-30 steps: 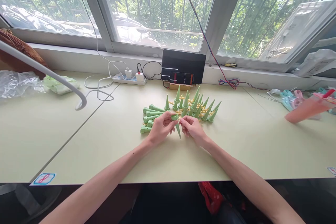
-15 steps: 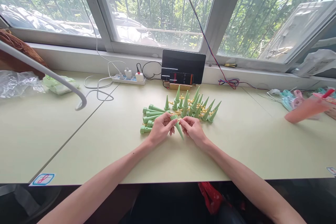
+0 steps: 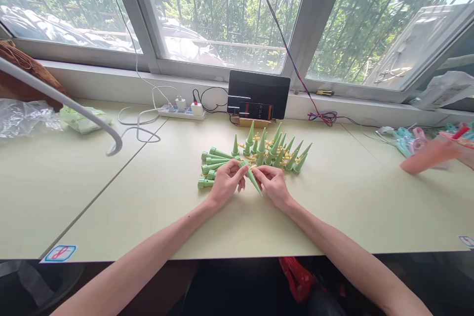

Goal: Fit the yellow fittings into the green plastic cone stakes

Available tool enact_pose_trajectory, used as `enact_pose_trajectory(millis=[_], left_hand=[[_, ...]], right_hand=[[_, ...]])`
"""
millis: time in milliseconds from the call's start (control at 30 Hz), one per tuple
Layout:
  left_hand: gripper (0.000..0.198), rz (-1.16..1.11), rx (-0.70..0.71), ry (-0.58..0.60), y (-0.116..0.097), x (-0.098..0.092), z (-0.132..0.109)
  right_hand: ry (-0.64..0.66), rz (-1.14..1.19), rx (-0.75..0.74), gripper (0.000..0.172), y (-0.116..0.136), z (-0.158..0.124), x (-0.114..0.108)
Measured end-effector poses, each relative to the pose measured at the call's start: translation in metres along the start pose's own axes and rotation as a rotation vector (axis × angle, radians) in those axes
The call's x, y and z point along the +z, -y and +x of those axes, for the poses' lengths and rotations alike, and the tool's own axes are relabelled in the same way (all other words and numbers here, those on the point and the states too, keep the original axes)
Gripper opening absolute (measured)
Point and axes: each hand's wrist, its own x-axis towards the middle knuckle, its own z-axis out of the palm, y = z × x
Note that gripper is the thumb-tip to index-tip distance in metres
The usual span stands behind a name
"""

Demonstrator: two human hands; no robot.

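My left hand pinches the wide end of a green plastic cone spike whose tip points down and right, toward me. My right hand is closed beside it, its fingertips on the spike's upper part; what they pinch there is too small to make out. Just beyond my hands stand several green cones upright among small yellow pieces. To their left, several green spikes lie flat in a row.
A dark tablet with a phone leaning on it stands by the window. A power strip with white cables lies at the back left. Another person's arm rests at the far right near coloured clips. A white curved tube crosses the left.
The spike in my hands has swung from pointing nearly straight down to slanting down and right. Both hands stayed in place.
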Motion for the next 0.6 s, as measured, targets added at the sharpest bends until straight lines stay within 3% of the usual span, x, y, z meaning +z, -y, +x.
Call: enact_pose_trajectory(millis=[300,600], left_hand=[[0.038,-0.052,-0.05,0.038,0.0015,-0.0011,0.0014],[0.042,-0.356,-0.365,0.243,0.0068,-0.0083,0.0058]], right_hand=[[-0.037,0.004,-0.071,0.02,-0.0052,-0.0018,0.0018],[-0.027,-0.071,-0.167,0.021,-0.0043,-0.0025,0.0012]])
